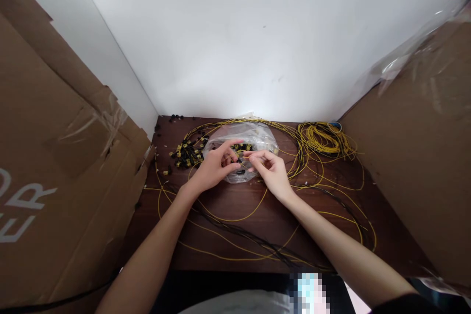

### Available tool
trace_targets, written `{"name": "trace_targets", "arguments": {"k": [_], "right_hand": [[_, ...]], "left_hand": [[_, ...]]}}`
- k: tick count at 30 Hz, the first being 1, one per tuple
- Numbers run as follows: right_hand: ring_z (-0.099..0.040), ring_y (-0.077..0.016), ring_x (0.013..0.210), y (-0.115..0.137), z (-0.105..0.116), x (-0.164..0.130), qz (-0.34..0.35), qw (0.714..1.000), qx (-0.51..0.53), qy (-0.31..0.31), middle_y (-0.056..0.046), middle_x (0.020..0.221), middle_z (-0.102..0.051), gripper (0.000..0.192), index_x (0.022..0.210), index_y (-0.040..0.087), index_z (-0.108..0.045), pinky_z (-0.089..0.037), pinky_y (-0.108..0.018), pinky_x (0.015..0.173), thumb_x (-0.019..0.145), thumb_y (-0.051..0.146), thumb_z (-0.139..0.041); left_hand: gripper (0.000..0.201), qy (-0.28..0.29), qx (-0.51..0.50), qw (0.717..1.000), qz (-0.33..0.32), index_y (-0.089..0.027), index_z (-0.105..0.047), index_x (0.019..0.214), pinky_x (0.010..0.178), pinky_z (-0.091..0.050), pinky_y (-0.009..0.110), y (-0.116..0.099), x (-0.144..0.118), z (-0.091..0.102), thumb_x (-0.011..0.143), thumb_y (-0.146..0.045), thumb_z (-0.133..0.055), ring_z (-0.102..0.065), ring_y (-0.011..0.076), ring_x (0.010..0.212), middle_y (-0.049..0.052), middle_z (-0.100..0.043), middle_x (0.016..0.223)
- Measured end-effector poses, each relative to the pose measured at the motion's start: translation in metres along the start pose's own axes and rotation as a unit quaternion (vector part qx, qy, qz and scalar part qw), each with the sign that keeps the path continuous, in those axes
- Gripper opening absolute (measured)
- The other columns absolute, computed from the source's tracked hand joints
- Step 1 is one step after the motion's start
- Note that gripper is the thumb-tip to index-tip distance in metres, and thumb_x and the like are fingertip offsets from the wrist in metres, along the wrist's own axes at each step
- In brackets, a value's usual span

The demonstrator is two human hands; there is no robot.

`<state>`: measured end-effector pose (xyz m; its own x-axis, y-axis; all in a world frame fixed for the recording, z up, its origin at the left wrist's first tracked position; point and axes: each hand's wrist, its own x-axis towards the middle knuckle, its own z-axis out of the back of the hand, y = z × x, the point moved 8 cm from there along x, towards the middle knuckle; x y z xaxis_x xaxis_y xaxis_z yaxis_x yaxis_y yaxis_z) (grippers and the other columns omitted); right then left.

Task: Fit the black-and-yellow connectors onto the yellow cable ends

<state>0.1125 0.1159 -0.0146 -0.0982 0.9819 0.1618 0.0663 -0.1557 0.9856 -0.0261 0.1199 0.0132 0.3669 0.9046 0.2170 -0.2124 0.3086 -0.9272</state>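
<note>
Bare forearms (no watch), dark sleeve at right elbow.

Head camera looks forward and down, close over the table (235, 206); single view.

Both bare forearms reach forward and converge; the left hand (215, 167) and right hand (272, 171) meet fingertip to fingertip, fingers curled in a pinch

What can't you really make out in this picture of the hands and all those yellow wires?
- What the left hand and right hand pinch together: too small, covered by fingers.
- Contents of the clear bag: hidden by glare and both hands.
- Lettering on the cardboard: cut off by the left edge.
- Bottom-centre patch: blurred out.
</note>
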Motion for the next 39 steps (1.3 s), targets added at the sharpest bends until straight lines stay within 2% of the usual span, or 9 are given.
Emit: {"name": "trace_targets", "arguments": {"k": [2, 6, 10, 14, 17, 23, 28, 39], "right_hand": [[-0.062, -0.0147, 0.070, -0.001, 0.000, 0.000, -0.002, 1.000, 0.002, -0.001, -0.007, 0.091, -0.069, 0.023, 0.080, 0.018, -0.065, -0.055, -0.029, 0.063, 0.075, 0.040, -0.065], [-0.061, -0.0148, 0.069, 0.000, 0.001, 0.001, 0.002, 1.000, -0.003, -0.003, -0.005, 0.081, -0.069, 0.022, 0.079, 0.017, -0.066, -0.053, -0.027, 0.060, 0.076, 0.039, -0.064], [-0.059, -0.0129, 0.063, 0.000, 0.004, 0.002, -0.004, 0.999, 0.028, -0.016, -0.003, 0.070, -0.067, 0.021, 0.073, 0.017, -0.065, -0.048, -0.024, 0.057, 0.075, 0.038, -0.066], [-0.058, -0.0118, 0.060, -0.002, 0.007, 0.002, -0.013, 0.997, 0.074, -0.034, -0.002, 0.069, -0.067, 0.018, 0.074, 0.017, -0.067, -0.046, -0.024, 0.056, 0.071, 0.035, -0.070], [-0.058, -0.0118, 0.059, -0.002, 0.004, 0.001, -0.017, 0.994, 0.102, -0.024, -0.001, 0.067, -0.067, 0.016, 0.073, 0.018, -0.068, -0.045, -0.025, 0.056, 0.069, 0.032, -0.072], [-0.059, -0.0120, 0.058, 0.001, 0.000, -0.001, -0.016, 0.996, 0.087, -0.012, -0.001, 0.063, -0.066, 0.014, 0.071, 0.017, -0.068, -0.046, -0.025, 0.055, 0.068, 0.030, -0.072], [-0.059, -0.0120, 0.057, 0.003, 0.000, -0.001, -0.017, 0.997, 0.077, -0.014, -0.001, 0.063, -0.066, 0.016, 0.072, 0.017, -0.067, -0.046, -0.025, 0.056, 0.070, 0.032, -0.071], [-0.056, -0.0126, 0.056, 0.010, 0.004, -0.003, 0.021, 0.999, -0.008, -0.032, 0.001, 0.060, -0.062, 0.016, 0.071, 0.017, -0.062, -0.044, -0.026, 0.056, 0.072, 0.033, -0.067]], "left_hand": [[0.044, 0.013, -0.003, 1.000, -0.007, -0.023, -0.060, 0.118, 0.058, -0.036, 0.020, -0.002, 0.000, -0.002, 0.075, -0.017, -0.064, -0.047, 0.0100, 0.060, 0.000, -0.060, 0.077], [0.017, 0.007, 0.017, 1.000, -0.008, -0.017, -0.072, 0.090, 0.059, -0.037, 0.022, 0.000, 0.001, 0.000, 0.075, -0.024, -0.066, -0.048, 0.0113, 0.064, 0.003, -0.060, 0.075], [0.018, -0.046, -0.035, 0.998, 0.027, -0.014, -0.070, 0.082, 0.062, -0.042, 0.024, 0.006, 0.002, 0.008, 0.070, -0.028, -0.070, -0.054, 0.0130, 0.067, 0.003, -0.064, 0.075], [0.017, -0.091, -0.054, 0.994, 0.022, -0.013, -0.065, 0.072, 0.064, -0.045, 0.025, 0.004, 0.003, 0.015, 0.067, -0.027, -0.073, -0.057, 0.0125, 0.066, 0.003, -0.065, 0.072], [0.018, -0.098, -0.053, 0.994, 0.010, -0.014, -0.062, 0.071, 0.057, -0.045, 0.023, 0.003, 0.003, 0.014, 0.067, -0.027, -0.073, -0.056, 0.0105, 0.059, 0.001, -0.063, 0.067], [0.018, -0.062, -0.085, 0.994, 0.013, -0.014, -0.062, 0.076, 0.055, -0.047, 0.022, 0.007, 0.002, 0.003, 0.069, -0.027, -0.073, -0.058, 0.0112, 0.061, 0.002, -0.064, 0.071], [0.020, -0.052, -0.089, 0.994, 0.022, -0.013, -0.065, 0.080, 0.064, -0.049, 0.023, 0.012, 0.001, -0.002, 0.067, -0.025, -0.074, -0.060, 0.0122, 0.070, 0.004, -0.066, 0.079], [0.017, -0.079, -0.005, 0.997, -0.001, -0.015, -0.066, 0.083, 0.060, -0.043, 0.023, 0.006, 0.001, 0.002, 0.072, -0.027, -0.070, -0.057, 0.0120, 0.068, 0.004, -0.066, 0.080]]}}
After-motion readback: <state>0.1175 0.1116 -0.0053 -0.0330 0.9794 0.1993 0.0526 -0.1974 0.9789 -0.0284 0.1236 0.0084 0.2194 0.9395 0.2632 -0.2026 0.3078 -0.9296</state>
